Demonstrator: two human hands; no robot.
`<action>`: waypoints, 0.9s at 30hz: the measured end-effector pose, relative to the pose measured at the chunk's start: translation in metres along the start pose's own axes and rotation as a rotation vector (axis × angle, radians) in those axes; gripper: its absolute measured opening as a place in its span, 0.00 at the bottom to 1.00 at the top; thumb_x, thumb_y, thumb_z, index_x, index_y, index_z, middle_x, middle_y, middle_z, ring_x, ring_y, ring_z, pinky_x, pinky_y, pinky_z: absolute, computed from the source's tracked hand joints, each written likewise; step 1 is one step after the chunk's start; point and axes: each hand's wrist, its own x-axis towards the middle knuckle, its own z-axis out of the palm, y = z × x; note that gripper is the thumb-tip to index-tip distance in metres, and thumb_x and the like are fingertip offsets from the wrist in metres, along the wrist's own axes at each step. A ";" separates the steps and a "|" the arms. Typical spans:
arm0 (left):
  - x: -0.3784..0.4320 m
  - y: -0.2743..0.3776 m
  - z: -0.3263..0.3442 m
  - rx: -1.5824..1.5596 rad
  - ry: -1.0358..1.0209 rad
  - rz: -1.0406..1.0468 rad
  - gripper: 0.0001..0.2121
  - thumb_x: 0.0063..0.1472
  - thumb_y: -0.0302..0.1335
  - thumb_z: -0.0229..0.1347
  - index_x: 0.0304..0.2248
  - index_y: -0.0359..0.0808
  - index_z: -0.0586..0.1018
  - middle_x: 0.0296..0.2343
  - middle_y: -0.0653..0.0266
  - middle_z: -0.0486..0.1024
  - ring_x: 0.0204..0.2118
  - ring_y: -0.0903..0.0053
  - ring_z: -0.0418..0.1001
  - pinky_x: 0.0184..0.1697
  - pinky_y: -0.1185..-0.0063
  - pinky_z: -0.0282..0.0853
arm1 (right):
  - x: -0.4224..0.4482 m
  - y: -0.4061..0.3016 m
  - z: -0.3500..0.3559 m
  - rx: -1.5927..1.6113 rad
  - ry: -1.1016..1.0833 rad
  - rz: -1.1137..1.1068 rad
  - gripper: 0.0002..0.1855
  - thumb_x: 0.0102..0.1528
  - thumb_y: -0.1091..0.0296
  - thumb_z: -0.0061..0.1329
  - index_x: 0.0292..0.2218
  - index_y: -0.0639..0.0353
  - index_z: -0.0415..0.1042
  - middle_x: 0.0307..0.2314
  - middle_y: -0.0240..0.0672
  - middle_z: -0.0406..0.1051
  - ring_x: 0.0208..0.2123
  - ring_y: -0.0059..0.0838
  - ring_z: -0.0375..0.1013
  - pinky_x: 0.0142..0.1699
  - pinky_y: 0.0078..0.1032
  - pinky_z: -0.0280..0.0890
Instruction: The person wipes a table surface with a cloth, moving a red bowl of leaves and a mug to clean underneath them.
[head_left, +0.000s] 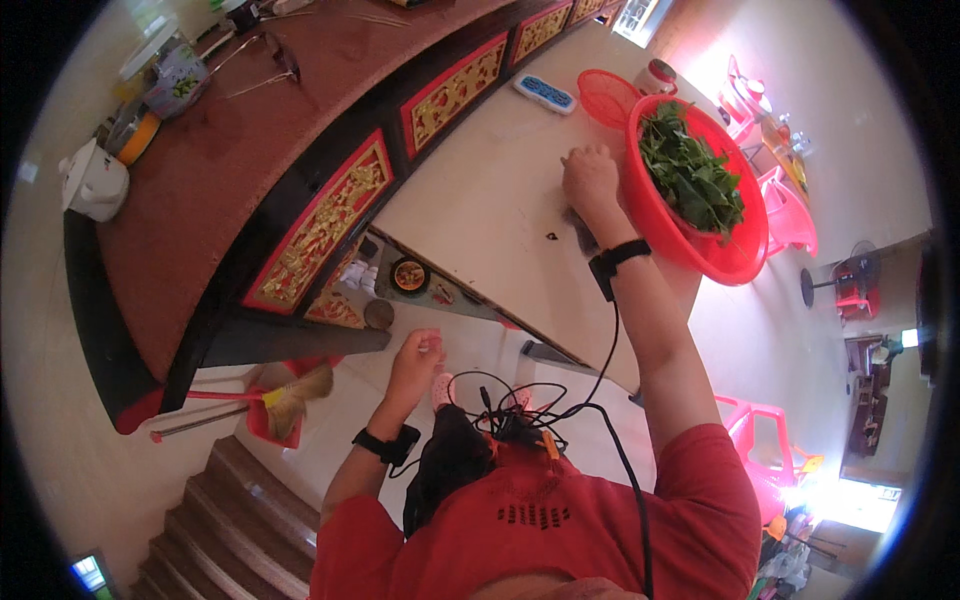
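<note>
My right hand (591, 180) is over the pale tabletop (480, 202), just left of a red plastic basin (750, 259); its fingers are partly curled and whether it holds anything is hidden. Green leafy stems (690, 172) fill a red basket inside the basin. Low in front of me, my left hand (417, 367) is off the table, fingers bent around something small and pinkish that I cannot identify. A small dark scrap (552, 236) lies on the tabletop left of my right wrist. Black straps with small devices circle both wrists.
A red mesh strainer (607, 97), a lidded jar (658, 77) and a blue-and-white object (545, 94) are at the table's far end. A carved altar table (322, 217) borders it on the left. Black cables (611, 435) hang at my waist. A broom (300, 397) and stairs are lower left.
</note>
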 end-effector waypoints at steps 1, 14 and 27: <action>0.000 -0.002 0.001 -0.001 -0.009 -0.023 0.15 0.66 0.32 0.50 0.48 0.32 0.69 0.40 0.60 0.72 0.38 0.72 0.76 0.39 0.76 0.74 | 0.019 -0.001 0.013 -0.028 0.061 -0.071 0.20 0.55 0.66 0.44 0.48 0.61 0.68 0.45 0.43 0.71 0.50 0.39 0.68 0.47 0.36 0.68; -0.025 -0.024 -0.041 0.002 0.085 -0.082 0.14 0.66 0.30 0.50 0.48 0.33 0.69 0.40 0.59 0.71 0.38 0.70 0.76 0.39 0.76 0.74 | 0.091 -0.041 0.063 0.027 0.185 -0.275 0.17 0.53 0.68 0.45 0.45 0.59 0.70 0.43 0.40 0.70 0.47 0.40 0.68 0.47 0.43 0.66; -0.008 -0.004 -0.026 -0.020 0.011 -0.045 0.15 0.66 0.31 0.51 0.48 0.33 0.69 0.39 0.59 0.72 0.38 0.71 0.76 0.38 0.77 0.75 | 0.070 0.010 0.029 0.216 0.692 -0.077 0.11 0.54 0.74 0.41 0.39 0.66 0.71 0.36 0.49 0.72 0.40 0.46 0.72 0.43 0.42 0.69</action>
